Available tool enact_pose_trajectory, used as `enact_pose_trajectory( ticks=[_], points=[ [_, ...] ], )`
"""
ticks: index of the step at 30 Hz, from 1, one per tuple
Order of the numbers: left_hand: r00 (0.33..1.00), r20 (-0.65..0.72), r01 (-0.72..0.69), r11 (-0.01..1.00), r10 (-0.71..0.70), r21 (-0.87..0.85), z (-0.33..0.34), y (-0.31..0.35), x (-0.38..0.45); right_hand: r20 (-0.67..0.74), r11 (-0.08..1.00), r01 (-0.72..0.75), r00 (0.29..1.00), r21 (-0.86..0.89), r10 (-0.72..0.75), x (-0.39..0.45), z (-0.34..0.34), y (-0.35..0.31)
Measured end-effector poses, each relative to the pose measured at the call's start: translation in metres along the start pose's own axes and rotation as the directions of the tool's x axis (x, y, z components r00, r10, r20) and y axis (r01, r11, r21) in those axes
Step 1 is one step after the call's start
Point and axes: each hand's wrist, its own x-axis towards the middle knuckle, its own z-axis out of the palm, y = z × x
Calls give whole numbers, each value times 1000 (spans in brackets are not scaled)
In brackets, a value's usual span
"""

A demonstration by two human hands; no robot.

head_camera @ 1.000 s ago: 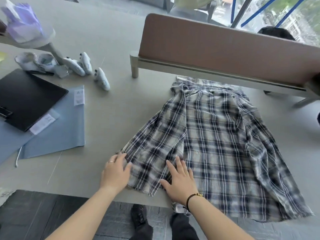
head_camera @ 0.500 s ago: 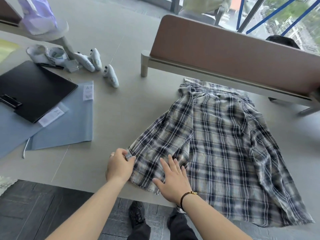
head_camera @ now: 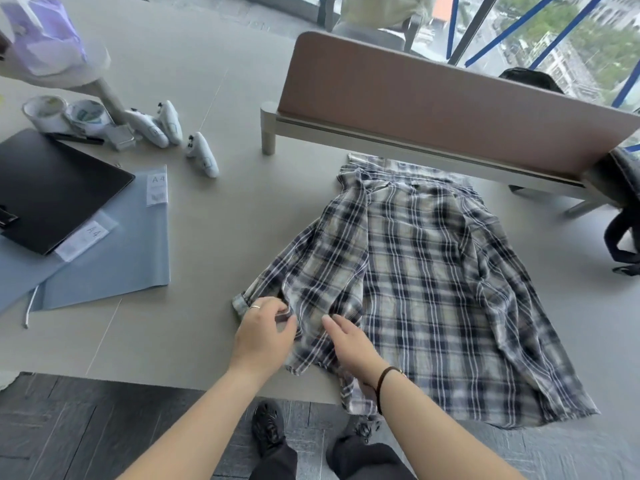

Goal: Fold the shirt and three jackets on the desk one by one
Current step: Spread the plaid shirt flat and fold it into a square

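A navy, white and beige plaid shirt lies spread on the grey desk, collar towards the far side, hem hanging over the near edge. Its left sleeve is folded in over the body, the rolled cuff at the left. My left hand pinches the fabric next to that cuff. My right hand rests with fingers apart on the shirt's lower left panel, just right of my left hand. No jackets are in view.
A brown partition panel stands right behind the shirt. To the left lie blue folders, a black clipboard, three white controllers, tape rolls. A dark bag sits at the right edge.
My left hand went from flat beside the sleeve to pinching the fabric by the cuff. My right hand slid left along the hem. The view shifted, so the shirt appears further right.
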Motion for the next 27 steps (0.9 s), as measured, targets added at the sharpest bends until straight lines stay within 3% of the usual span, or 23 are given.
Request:
enact_pose_trajectory(
  ticks=[2,5,8,11,13,14,16,19,22,27],
  points=[
    [989,20,-142,987,144,-75,5,26,-2,54,961,-86,996,263,74,-3,-11,-5],
    [927,122,-344,933,355,-107,21,65,-14,151,751,-128,988,648,38,-15,-38,-7],
    [821,214,-519,848,529,-106,43,104,-33,167,702,-123,986,701,6,-35,-74,-4],
    [672,247,-690,711,698,-133,63,146,-56,-26,723,-1,999,691,27,-56,-118,13],
    [622,240,-732,662,745,-159,77,163,-70,-120,694,65,992,717,31,-74,-149,35],
    [643,232,-714,681,730,-164,85,168,-78,-125,676,78,992,733,21,-83,-164,52],
    [743,223,-614,776,631,-145,100,166,-87,-139,756,22,986,655,91,-88,-190,100],
    [902,301,-350,933,311,84,122,137,-87,-154,921,-177,958,347,242,-75,-209,180],
    [907,420,-175,908,-1,381,137,97,-93,-172,916,-272,928,295,330,-62,-208,220],
    [912,394,-148,809,-110,568,158,62,-113,-130,927,-260,944,271,303,-52,-195,224]
  ],
)
